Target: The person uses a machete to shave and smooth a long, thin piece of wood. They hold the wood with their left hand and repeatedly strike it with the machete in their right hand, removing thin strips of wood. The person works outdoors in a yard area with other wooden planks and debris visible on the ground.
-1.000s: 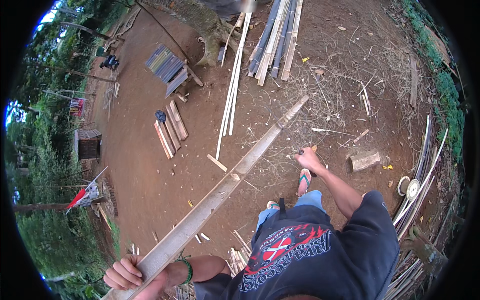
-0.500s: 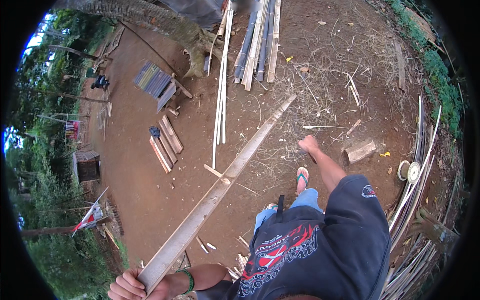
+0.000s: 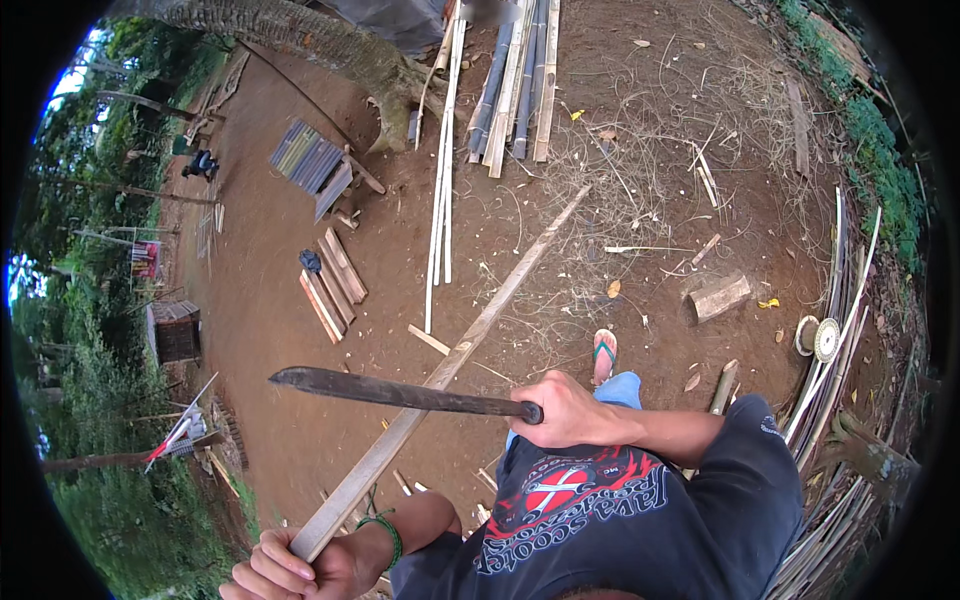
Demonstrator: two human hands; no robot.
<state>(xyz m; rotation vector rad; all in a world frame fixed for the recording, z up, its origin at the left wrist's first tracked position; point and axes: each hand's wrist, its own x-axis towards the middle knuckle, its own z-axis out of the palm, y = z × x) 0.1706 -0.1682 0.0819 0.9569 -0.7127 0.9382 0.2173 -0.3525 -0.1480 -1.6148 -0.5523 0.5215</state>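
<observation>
My left hand (image 3: 300,565) grips the near end of a long split bamboo strip (image 3: 470,340), which slants away across the dirt toward the upper right. My right hand (image 3: 570,410) is closed on the handle of a long dark machete (image 3: 385,390). Its blade points left and crosses just above the strip, near its lower part. A green band circles my left wrist. My foot in a sandal (image 3: 603,352) stands on the ground beside the strip.
Bamboo poles and slats (image 3: 510,80) lie stacked at the top, with thin pale strips (image 3: 440,170) beside them. Short boards (image 3: 330,285) lie to the left, a wood block (image 3: 718,297) to the right. More bamboo strips (image 3: 840,330) line the right edge.
My right hand has swung in from the ground at the right, now holding the machete raised over the strip. My left hand stays on the strip's near end.
</observation>
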